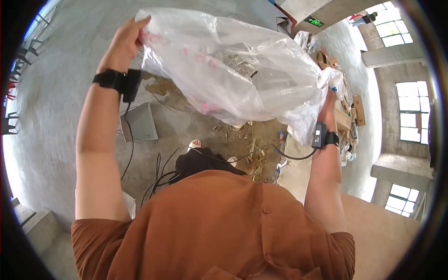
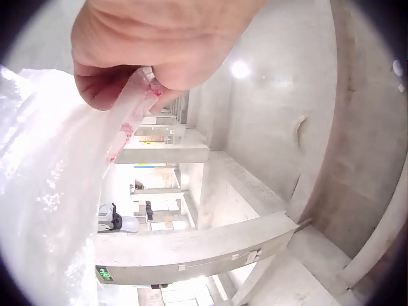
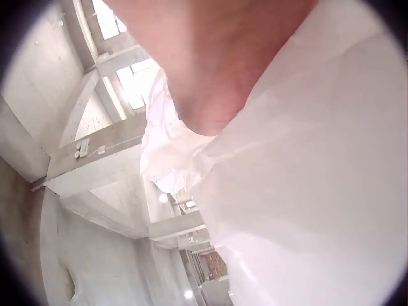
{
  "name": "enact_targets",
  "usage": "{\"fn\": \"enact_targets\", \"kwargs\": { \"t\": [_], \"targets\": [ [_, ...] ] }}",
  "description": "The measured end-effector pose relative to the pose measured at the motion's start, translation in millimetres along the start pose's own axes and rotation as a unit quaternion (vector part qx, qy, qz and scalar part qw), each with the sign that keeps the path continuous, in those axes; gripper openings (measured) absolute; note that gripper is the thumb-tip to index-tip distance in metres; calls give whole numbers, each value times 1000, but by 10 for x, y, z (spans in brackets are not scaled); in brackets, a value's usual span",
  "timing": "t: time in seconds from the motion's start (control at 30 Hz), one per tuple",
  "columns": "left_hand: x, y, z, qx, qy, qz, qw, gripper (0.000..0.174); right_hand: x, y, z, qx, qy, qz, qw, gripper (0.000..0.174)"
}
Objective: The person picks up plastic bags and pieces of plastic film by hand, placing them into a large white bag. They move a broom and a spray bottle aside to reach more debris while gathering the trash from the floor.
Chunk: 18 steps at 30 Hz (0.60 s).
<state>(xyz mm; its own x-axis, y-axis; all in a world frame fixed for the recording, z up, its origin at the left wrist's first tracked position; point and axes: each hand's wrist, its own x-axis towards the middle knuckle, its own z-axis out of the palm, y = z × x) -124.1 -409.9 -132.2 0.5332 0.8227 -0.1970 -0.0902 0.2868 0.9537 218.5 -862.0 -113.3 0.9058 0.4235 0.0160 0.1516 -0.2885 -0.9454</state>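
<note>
Head view shows a grey concrete floor (image 1: 88, 51) running out to a wall along its right edge. Over it, a large translucent plastic bag (image 1: 233, 70) is stretched between the two hands, apparently lifted off the floor. Beyond its right end, a heap of cardboard (image 1: 358, 109) lies along the floor's right edge. Dry litter (image 1: 254, 140) is scattered nearer the person's feet, and a grey container (image 1: 142, 122) sits to the left of them.

The left hand (image 1: 127, 39) pinches one end of the bag, its edge caught between thumb and curled fingers. The right hand (image 1: 329, 100) grips gathered plastic at the other end, where the folds converge; its fingers are hidden, so I cannot tell how each one lies. Smallest is the red printing (image 1: 206, 59) towards the left end.

The step in hand looks like spreading or shaking out the bag. The next move probably calls for holding both ends firmly and finding the mouth, which I cannot make out.
</note>
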Motion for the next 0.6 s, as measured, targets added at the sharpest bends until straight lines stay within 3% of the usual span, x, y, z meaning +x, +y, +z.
{"fn": "enact_targets", "kwargs": {
  "t": [0.13,0.3,0.4,0.47,0.6],
  "targets": [
    [-471,-563,119,47,28,-134,989,25,-216,336,-123,-121,58,-39,990,25],
    [-792,-1518,-201,85,0,-210,974,27,-548,729,-183,-240,101,-10,965,28],
    [-945,-1755,-279,100,42,-256,961,28,-710,897,-204,-165,136,59,975,36],
    [-1015,-1772,-287,71,54,-280,956,28,-755,992,-195,-105,166,159,968,38],
    [-1058,-1690,-219,67,63,-292,952,30,-795,905,-139,-94,155,192,964,45]
  ]
}}
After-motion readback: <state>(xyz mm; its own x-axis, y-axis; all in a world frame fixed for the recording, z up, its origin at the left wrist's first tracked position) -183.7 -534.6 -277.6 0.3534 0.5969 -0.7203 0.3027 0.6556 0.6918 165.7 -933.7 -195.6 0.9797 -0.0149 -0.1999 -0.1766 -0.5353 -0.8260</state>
